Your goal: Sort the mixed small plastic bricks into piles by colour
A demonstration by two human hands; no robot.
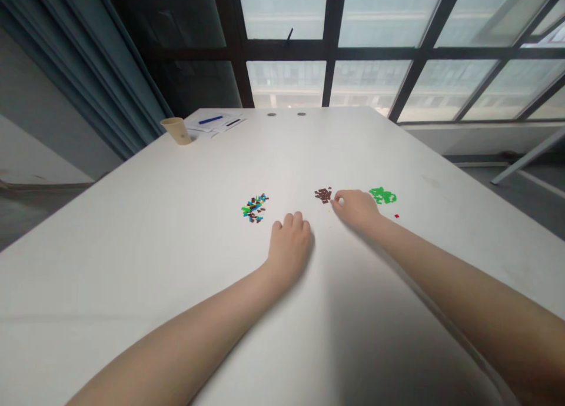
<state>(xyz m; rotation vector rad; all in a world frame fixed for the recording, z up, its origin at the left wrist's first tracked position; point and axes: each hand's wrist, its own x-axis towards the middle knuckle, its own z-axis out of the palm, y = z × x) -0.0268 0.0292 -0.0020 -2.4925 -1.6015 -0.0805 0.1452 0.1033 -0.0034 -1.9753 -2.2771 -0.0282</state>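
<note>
On the white table (176, 229) lie three small heaps of tiny pieces. A mixed heap (255, 208) of blue, green and brown bits is on the left, a brown heap (323, 194) in the middle, a green heap (382, 195) on the right. My right hand (356, 209) rests between the brown and green heaps, fingertips pinched together at the brown heap's edge; what they pinch is too small to name. My left hand (290, 245) lies on the table as a loose fist, just right of the mixed heap, and nothing shows in it.
A single red piece (396, 216) lies right of my right hand. At the far left corner stand a paper cup (177, 130) and papers with a blue pen (210, 120). Large windows and a curtain lie beyond the table's far edge.
</note>
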